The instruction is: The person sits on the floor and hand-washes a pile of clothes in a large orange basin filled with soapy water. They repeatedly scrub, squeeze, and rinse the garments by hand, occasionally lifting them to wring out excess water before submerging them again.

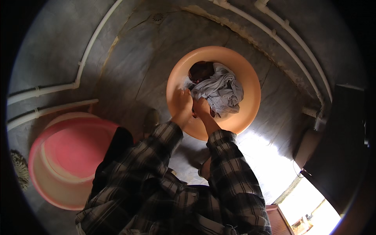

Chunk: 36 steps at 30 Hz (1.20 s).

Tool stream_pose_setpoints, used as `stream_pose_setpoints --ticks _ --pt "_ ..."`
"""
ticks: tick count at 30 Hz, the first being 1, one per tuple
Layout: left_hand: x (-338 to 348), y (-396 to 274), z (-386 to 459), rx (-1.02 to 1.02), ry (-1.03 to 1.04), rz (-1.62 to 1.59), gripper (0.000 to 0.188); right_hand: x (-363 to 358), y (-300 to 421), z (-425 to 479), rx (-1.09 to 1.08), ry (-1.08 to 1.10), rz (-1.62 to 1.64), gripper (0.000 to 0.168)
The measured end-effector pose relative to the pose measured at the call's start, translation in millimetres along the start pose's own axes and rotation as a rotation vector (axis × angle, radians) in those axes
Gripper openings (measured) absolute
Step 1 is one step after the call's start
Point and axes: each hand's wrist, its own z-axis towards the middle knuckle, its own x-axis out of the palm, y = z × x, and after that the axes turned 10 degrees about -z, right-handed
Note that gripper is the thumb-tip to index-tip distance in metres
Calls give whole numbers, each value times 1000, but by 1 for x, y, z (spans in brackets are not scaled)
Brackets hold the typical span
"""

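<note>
An orange plastic basin (249, 76) stands on the floor before me with wet laundry in it. Bunched grey cloth (224, 88) fills much of its middle and right. A dark reddish-brown cloth (202, 71) lies at the far side, partly under the grey one. My right hand (202, 107) is closed on the near left edge of the grey cloth. Just left of it, my left hand (185, 102) is curled against the laundry; its fingertips are hidden, so its grip is unclear. Some suds or water (187, 82) show beside the dark cloth.
A pink and cream basin (73, 147) is at my left. White pipes (88, 50) run along the left wall, and more pipes (282, 44) along the right. A floor drain (157, 18) lies at the back. Bright light enters beside a dark panel (337, 141).
</note>
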Motion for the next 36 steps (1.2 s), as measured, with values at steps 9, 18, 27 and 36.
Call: stream_pose_setpoints --ticks 9,18,27,36 --pt "-7 -36 -39 -442 370 -1318 31 -112 56 -85 16 -121 1025 51" --pt "6 -31 -37 -450 463 -1046 49 -93 45 -87 71 77 897 54" --pt "5 -14 -40 -470 275 -966 46 -38 4 -49 -46 -5 337 73" --pt "-8 26 -28 -429 200 -952 54 -22 31 -81 14 -121 918 43"
